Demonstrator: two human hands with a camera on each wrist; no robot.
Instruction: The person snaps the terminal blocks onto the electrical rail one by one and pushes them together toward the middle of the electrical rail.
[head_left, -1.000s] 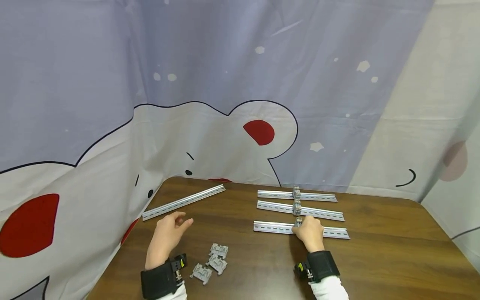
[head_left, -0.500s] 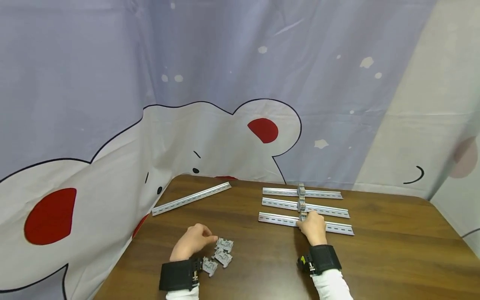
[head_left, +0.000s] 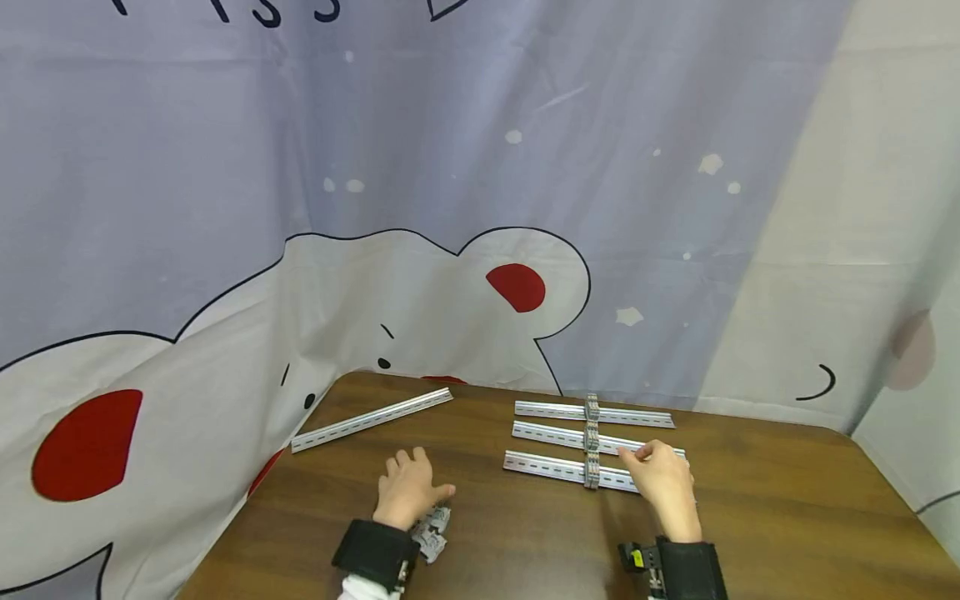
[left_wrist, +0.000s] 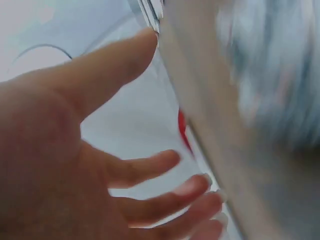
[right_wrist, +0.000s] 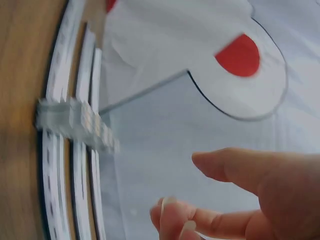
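Observation:
Three slotted metal DIN rails lie side by side on the right: a front rail (head_left: 543, 465), a middle rail (head_left: 547, 432) and a back rail (head_left: 547, 409). Grey terminal blocks (head_left: 592, 469) sit across them in a line, upright in the right wrist view. My right hand (head_left: 665, 486) hovers just right of these blocks, thumb and fingers apart, holding nothing. Over loose grey terminal blocks (head_left: 431, 546) on the left is my left hand (head_left: 406, 493), fingers spread and nothing in its grasp. It partly hides those blocks, which blur in the left wrist view.
A bare DIN rail (head_left: 375, 419) lies slanted at the back left of the brown wooden table (head_left: 517, 550). Behind the table hangs a printed curtain (head_left: 420, 308), reaching down to its back edge.
My right hand has let go of the block on the front rail and moved right, off it. My left hand has come rightward over the loose blocks and spread its fingers.

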